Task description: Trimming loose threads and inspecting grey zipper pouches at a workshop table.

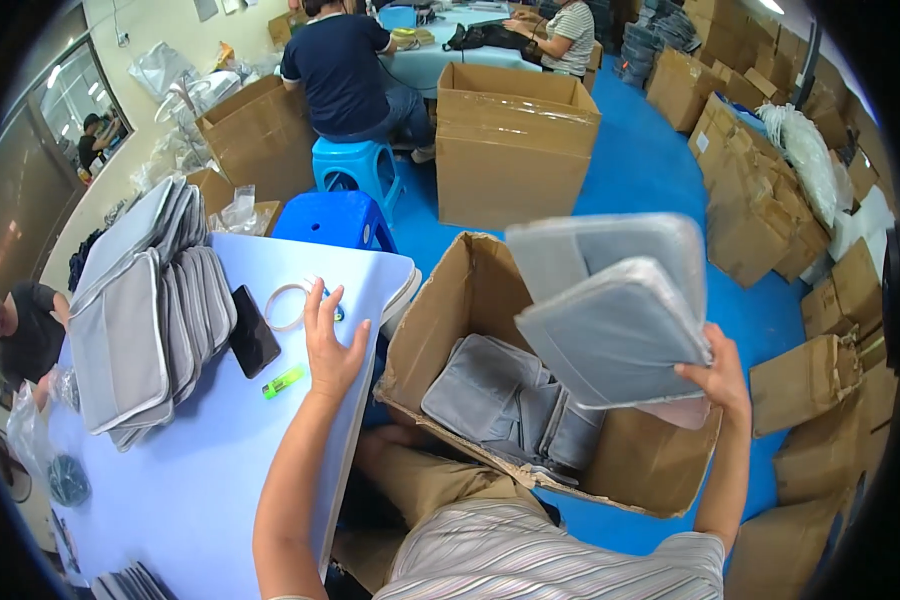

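Note:
My right hand [722, 372] grips grey fabric sleeves [620, 330] by their right edge. At least two of them fan apart above an open cardboard box [425, 345]. Inside that box lie several more grey sleeves [485, 385], and a pinkish piece [678, 411] shows just under the held ones. Over the table's right edge, my left hand [332, 345] is raised with fingers spread and nothing in it. Close by on the table are a tape roll [288, 308], a black phone [254, 335] and a green lighter [284, 382]. A tall stack of grey sleeves [135, 330] leans at the left.
The pale table [220, 480] fills the left side. Beyond it stand a blue stool [335, 220] and a large carton [510, 150]. Cartons [750, 190] line the right wall. A seated person [340, 80] works farther off; another person [30, 340] is at the left.

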`<action>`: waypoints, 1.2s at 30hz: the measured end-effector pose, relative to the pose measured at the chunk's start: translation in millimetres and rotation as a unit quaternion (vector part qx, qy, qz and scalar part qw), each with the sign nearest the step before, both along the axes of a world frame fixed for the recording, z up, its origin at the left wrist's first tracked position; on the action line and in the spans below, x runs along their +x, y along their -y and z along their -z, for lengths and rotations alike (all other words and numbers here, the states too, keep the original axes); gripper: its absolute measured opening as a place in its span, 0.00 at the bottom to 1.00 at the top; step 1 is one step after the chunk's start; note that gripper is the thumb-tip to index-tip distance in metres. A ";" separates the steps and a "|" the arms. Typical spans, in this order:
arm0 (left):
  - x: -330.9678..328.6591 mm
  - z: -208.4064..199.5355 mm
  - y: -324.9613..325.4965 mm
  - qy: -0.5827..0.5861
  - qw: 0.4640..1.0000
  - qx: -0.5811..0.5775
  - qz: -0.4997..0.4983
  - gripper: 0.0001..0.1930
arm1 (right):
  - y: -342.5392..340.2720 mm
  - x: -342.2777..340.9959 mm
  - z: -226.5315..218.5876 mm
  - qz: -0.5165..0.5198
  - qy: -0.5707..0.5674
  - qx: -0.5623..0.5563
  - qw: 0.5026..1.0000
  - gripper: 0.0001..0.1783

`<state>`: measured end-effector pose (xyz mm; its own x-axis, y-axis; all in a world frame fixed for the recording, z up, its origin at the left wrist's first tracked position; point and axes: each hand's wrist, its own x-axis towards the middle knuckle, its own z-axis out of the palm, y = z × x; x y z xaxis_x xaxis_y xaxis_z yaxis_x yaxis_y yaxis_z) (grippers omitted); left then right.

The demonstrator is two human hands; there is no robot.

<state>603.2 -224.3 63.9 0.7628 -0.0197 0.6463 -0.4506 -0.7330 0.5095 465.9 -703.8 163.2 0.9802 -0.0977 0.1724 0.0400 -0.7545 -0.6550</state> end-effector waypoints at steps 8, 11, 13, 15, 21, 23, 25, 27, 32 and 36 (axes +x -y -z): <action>-34.9 -22.2 -4.1 -0.161 0.927 -0.322 0.104 0.21 | -27.9 30.3 -31.6 -0.075 0.213 0.420 0.879 0.45; -58.3 -37.3 -10.9 -0.255 0.814 -0.486 0.189 0.26 | -70.4 67.8 -18.5 -0.203 0.201 0.526 0.801 0.36; -68.1 -15.8 -35.9 -0.216 0.816 -0.509 0.170 0.29 | -118.7 95.9 -12.5 -0.350 0.115 0.635 0.679 0.27; -95.2 -17.9 -59.2 -0.243 0.689 -0.661 0.172 0.30 | -170.3 114.8 -9.1 -0.424 0.064 0.666 0.610 0.26; -258.1 -29.8 -152.2 0.012 0.721 -0.692 0.006 0.22 | -331.4 114.1 -6.7 -0.497 -0.087 0.655 0.563 0.27; -320.4 -37.0 -163.7 0.116 0.752 -0.642 -0.095 0.21 | -387.7 83.9 -16.5 -0.515 -0.129 0.616 0.581 0.32; -363.9 -77.5 -140.0 0.206 0.689 -0.691 -0.082 0.20 | -431.2 59.4 -15.2 -0.534 -0.186 0.560 0.605 0.37; -415.6 -30.0 -157.3 0.259 0.634 -0.690 -0.233 0.19 | -468.6 31.0 -6.3 -0.556 -0.282 0.496 0.604 0.38; -452.1 27.9 -146.2 0.265 0.558 -0.702 -0.353 0.22 | -499.7 4.9 70.1 -0.528 -0.405 0.351 0.659 0.34; -451.4 15.3 -128.9 0.291 0.570 -0.681 -0.356 0.23 | -474.7 16.9 100.4 -0.493 -0.431 0.381 0.653 0.37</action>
